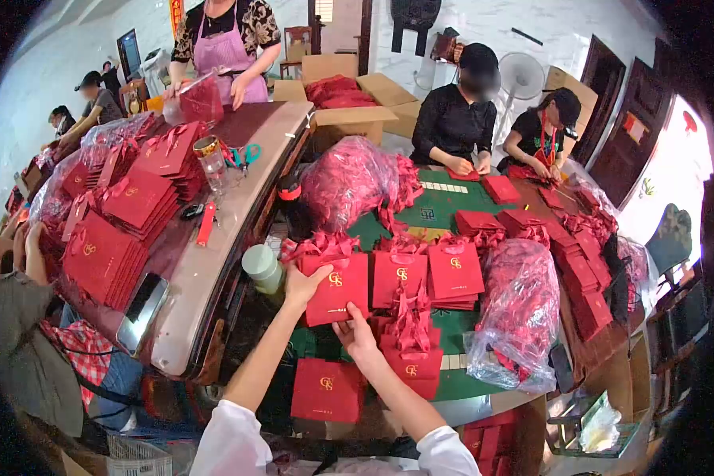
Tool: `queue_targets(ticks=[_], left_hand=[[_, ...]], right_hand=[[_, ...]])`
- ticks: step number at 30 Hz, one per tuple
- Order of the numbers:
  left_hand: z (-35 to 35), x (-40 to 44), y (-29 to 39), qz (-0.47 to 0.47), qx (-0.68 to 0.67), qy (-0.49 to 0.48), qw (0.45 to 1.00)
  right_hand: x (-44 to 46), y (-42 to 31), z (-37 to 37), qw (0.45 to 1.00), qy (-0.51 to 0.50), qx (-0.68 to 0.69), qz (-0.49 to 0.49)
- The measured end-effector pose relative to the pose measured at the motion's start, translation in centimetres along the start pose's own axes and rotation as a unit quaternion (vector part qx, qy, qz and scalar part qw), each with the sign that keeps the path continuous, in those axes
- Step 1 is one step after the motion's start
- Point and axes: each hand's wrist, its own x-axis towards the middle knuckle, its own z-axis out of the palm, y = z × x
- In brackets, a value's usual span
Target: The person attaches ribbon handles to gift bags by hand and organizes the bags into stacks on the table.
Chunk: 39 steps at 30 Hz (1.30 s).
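Observation:
A red paper gift bag [335,292] with gold lettering and a ribbon at its top is between my hands above the green table. My left hand [303,284] grips its left side, the thumb lying across the front. At the bottom edge, my right hand [357,335] pinches the bag with thumb and fingers. Whether more bags lie behind this one I cannot tell. To its right stand two stacks of matching bags, a middle stack [400,270] and a right stack [455,274]. Nearer me lie another bag pile [328,393] and a ribboned stack [411,366].
Clear plastic sacks of red bags, a back sack [349,182] and a right sack [517,305], flank the stacks. A pale green-lidded bottle [262,266] stands left of my left hand. Co-workers handle red pieces across the table. The left table [250,174] holds several bag stacks and scissors [246,156].

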Motion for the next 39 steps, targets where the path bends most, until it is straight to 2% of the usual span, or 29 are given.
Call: queue_targets(ticks=[2,5,9,11,13,14,15,17,18,19,21,22,24,27,29,30,32,33,35,36,38,39], left_hand=[[0.0,1.2,-1.0,0.016,0.081,-0.003,0.997],[0.2,2.7,-2.1,-0.034,0.087,-0.023,0.995],[0.8,4.1,-4.4,-0.019,0.126,-0.047,0.991],[1.3,4.4,-5.8,-0.025,0.078,-0.032,0.996],[1.0,4.7,-6.5,-0.042,0.171,-0.017,0.984],[0.9,4.5,-5.9,-0.091,0.152,-0.052,0.983],[1.1,3.9,-4.7,-0.095,0.153,-0.056,0.982],[1.6,2.3,-3.1,-0.145,0.311,0.003,0.939],[1.4,2.4,-5.0,-0.120,0.370,0.021,0.921],[0.8,2.2,-6.9,-0.122,0.371,0.013,0.921],[0.6,0.2,-5.3,-0.108,0.353,0.002,0.929],[0.6,-0.5,-6.8,-0.076,0.388,0.034,0.918],[0.2,-1.7,-8.0,-0.092,0.356,0.021,0.930],[-0.2,-2.7,-9.4,-0.096,0.321,0.018,0.942],[0.0,-2.4,-9.7,-0.108,0.256,0.030,0.960],[0.0,-2.4,-9.5,-0.107,0.257,0.028,0.960],[0.1,-2.4,-9.0,-0.097,0.262,0.043,0.959],[0.0,-2.4,-9.0,-0.097,0.264,0.043,0.959],[-0.3,-2.3,-8.9,-0.124,0.290,0.001,0.949],[-0.4,-2.0,-9.2,-0.122,0.291,0.001,0.949],[-0.5,-1.9,-10.3,-0.123,0.314,0.015,0.941],[-0.4,-2.2,-9.9,-0.122,0.315,0.015,0.941]], right_hand=[[1.4,0.4,-0.1,1.000,0.015,0.016,0.006],[3.0,0.6,-0.3,1.000,0.025,0.012,0.006],[4.6,1.0,-1.0,0.998,0.062,0.004,0.016],[5.4,1.1,-1.4,0.997,0.071,0.028,0.022],[6.1,1.3,-1.4,0.995,0.100,0.016,0.011],[6.2,1.4,-1.4,0.992,0.129,0.003,0.001],[6.3,1.5,-1.3,0.991,0.134,0.007,0.001],[6.4,1.7,-1.0,0.981,0.187,0.006,-0.046],[6.3,1.6,-0.8,0.980,0.192,0.011,-0.054],[6.3,1.5,-0.5,0.978,0.199,0.016,-0.055],[6.7,1.6,-0.5,0.976,0.205,0.017,-0.072],[6.7,1.7,-0.3,0.974,0.208,0.012,-0.090],[6.5,1.7,0.1,0.972,0.220,0.001,-0.089],[7.1,1.8,-0.4,0.971,0.222,-0.031,-0.078],[7.7,1.1,-0.3,0.973,0.224,-0.054,-0.018],[7.5,0.7,-0.2,0.973,0.224,-0.051,-0.019],[6.5,0.0,0.1,0.988,0.146,-0.047,-0.005],[5.4,-0.3,0.3,0.988,0.146,-0.045,-0.005],[2.8,-1.0,0.6,0.996,0.060,-0.061,0.009],[0.7,-1.6,1.1,0.996,0.058,-0.060,0.008],[-4.2,-2.2,1.0,0.993,0.014,-0.114,-0.042],[-6.2,-2.4,-0.2,0.980,-0.054,-0.158,-0.111]])
